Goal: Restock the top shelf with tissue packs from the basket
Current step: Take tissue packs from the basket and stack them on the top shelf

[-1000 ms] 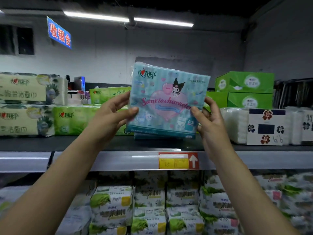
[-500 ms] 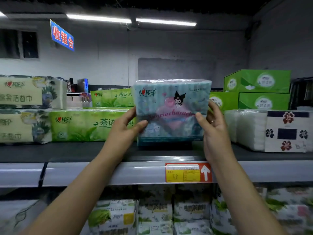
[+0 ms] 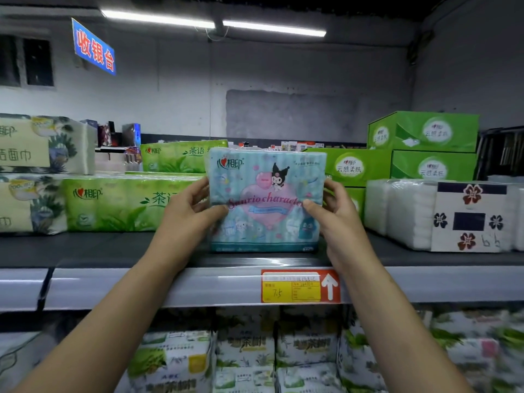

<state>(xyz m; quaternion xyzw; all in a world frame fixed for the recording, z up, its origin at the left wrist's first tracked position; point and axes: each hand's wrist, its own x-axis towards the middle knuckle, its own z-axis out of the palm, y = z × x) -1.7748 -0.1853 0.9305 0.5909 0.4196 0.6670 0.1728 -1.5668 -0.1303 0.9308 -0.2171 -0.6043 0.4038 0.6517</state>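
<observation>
Standing upright: blue Sanrio tissue pack [image 3: 266, 199], seemingly set down on top shelf [image 3: 99, 248].
Hold: pack pinched at its sides by left grip [image 3: 190, 214] and right grip [image 3: 337, 217].
Remaining: release; basket unseen.

Grey plastered wall [image 3: 283, 80] under two fluorescent tubes [image 3: 212, 22], blue hanging sign [image 3: 93, 48], dark window [image 3: 27, 62] left.

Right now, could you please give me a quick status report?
Left hand and right hand grip blue tissue pack. Pack upright on top shelf. No obstruction seen.
</observation>
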